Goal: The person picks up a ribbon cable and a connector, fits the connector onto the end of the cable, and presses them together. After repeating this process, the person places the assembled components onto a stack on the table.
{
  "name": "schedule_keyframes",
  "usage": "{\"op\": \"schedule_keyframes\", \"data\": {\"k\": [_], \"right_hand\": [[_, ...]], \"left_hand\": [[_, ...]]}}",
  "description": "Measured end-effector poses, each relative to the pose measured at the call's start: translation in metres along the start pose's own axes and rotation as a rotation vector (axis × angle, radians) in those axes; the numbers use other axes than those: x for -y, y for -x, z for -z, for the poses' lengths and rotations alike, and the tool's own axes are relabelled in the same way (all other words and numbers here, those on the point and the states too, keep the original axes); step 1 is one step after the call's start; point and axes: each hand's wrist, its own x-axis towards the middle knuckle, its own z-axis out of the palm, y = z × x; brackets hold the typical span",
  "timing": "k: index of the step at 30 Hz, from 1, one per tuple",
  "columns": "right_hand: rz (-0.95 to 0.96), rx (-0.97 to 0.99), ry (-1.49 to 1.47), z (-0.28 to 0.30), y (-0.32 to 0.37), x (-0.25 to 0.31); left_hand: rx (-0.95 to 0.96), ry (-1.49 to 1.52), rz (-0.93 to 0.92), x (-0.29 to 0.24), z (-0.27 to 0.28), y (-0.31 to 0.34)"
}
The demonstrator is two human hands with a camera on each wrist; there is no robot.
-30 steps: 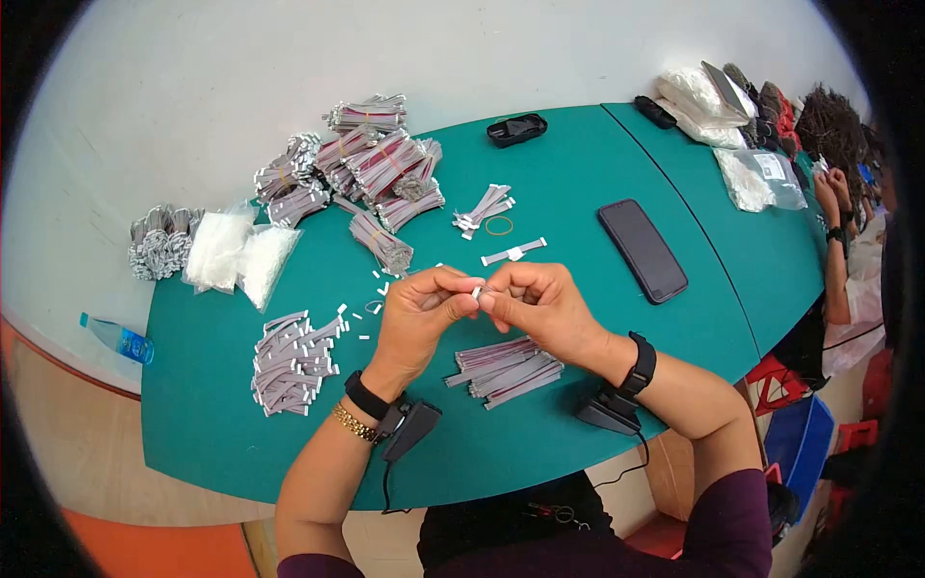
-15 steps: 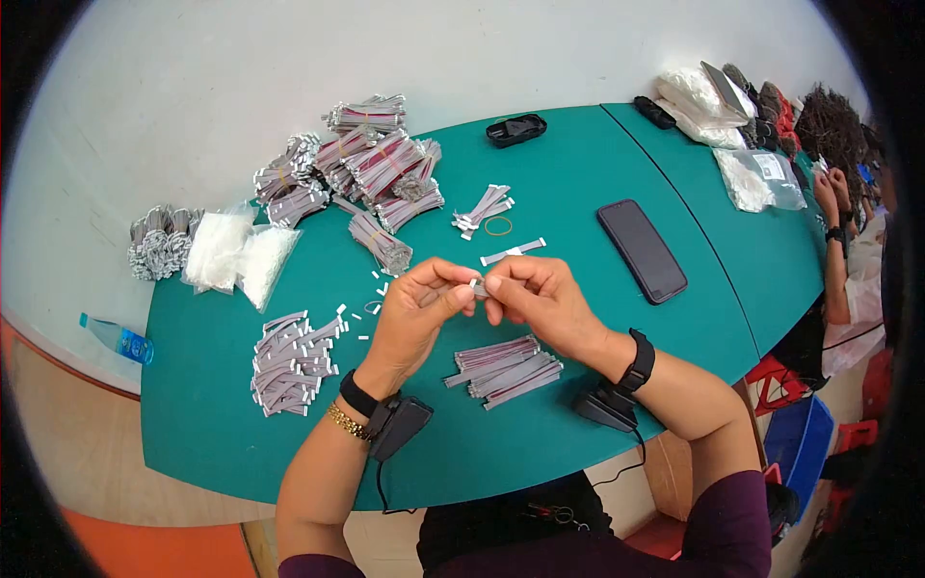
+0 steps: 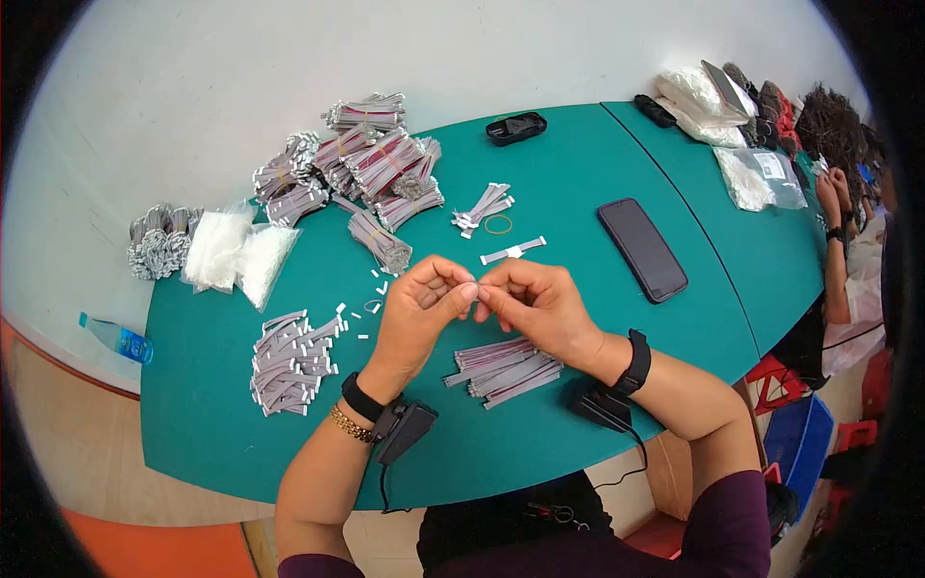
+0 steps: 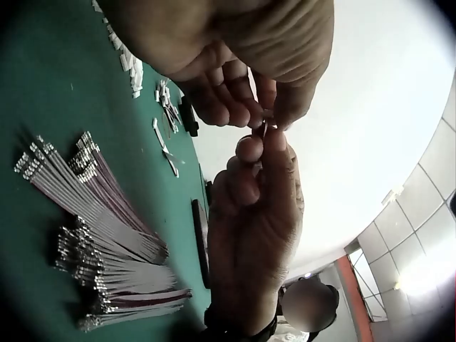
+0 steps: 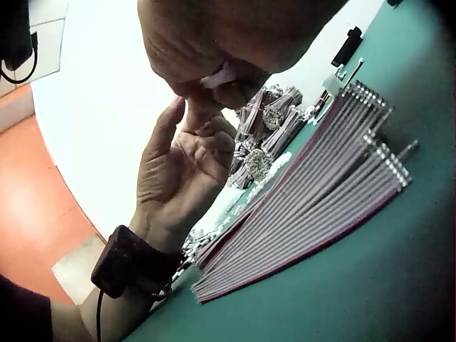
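Note:
In the head view my left hand point(image 3: 419, 313) and right hand point(image 3: 549, 313) meet over the table, thumb and fingertips together. Between the fingertips the left hand pinches a small white connector point(image 4: 267, 114), mostly covered by fingers. My right hand grips a short grey ribbon cable point(image 5: 219, 75), its strip peeking out below the palm in the right wrist view. Just below the hands lies a stack of ribbon cables point(image 3: 506, 371) with bare metal ends. To the left is a heap of cables with white connectors point(image 3: 289, 366).
Tied cable bundles point(image 3: 385, 164) and bags of white connectors point(image 3: 217, 250) line the wall side. A single cable point(image 3: 514, 252), a rubber band point(image 3: 498, 224) and a phone point(image 3: 643, 250) lie beyond the right hand. Loose white connectors point(image 3: 363, 337) are scattered beside the left hand.
The white connector showed between the fingertips earlier; now the fingers cover it in the head view. My right fingertips have shifted slightly left against the left ones.

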Motion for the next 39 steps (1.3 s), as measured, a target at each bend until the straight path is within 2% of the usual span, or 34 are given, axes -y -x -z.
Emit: {"op": "schedule_keyframes", "data": {"k": [6,15,21,30,39], "right_hand": [[0.038,-0.017,0.109,-0.001,0.0,0.002],[0.022,-0.041,0.016,-0.002,0.0,0.0],[0.059,-0.032,0.081,-0.002,0.001,-0.001],[-0.086,0.003,-0.132,-0.001,0.0,0.002],[-0.06,0.006,-0.176,-0.001,0.003,-0.001]], "left_hand": [[-0.027,-0.019,-0.029,0.0,-0.001,0.0],[-0.079,0.026,-0.016,0.002,-0.007,0.002],[-0.073,0.002,-0.022,0.002,-0.008,0.002],[-0.137,0.01,-0.043,0.003,-0.009,0.003],[-0.197,-0.107,-0.146,0.005,-0.02,0.008]]}}
